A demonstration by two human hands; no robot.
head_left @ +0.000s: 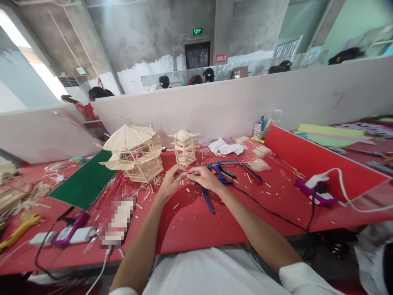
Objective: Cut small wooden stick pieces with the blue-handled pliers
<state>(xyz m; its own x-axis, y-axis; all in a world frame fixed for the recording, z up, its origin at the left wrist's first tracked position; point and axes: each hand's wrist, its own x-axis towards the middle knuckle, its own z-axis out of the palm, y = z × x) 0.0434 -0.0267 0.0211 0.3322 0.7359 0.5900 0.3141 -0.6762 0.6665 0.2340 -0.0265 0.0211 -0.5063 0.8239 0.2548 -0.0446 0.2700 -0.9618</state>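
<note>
My left hand (172,180) and my right hand (204,178) meet fingertip to fingertip over the red table (184,229). Both are pinched closed; whatever lies between the fingers is too small to name. Just beyond them stands a small wooden-stick pavilion model (184,148). A larger stick pavilion (133,153) with a wide slatted roof is to the left. Beside my right hand lies a blue glue gun (218,170), partly hidden by the hand. Blue-handled pliers (208,200) rest below it, close to my right wrist.
Stick scraps litter the table. A green board (87,178) and a blurred-out phone-like object (118,221) lie left. Purple power strips (316,194) with cables sit at both sides. A red panel (322,157) stands right, and a white partition (245,102) runs behind.
</note>
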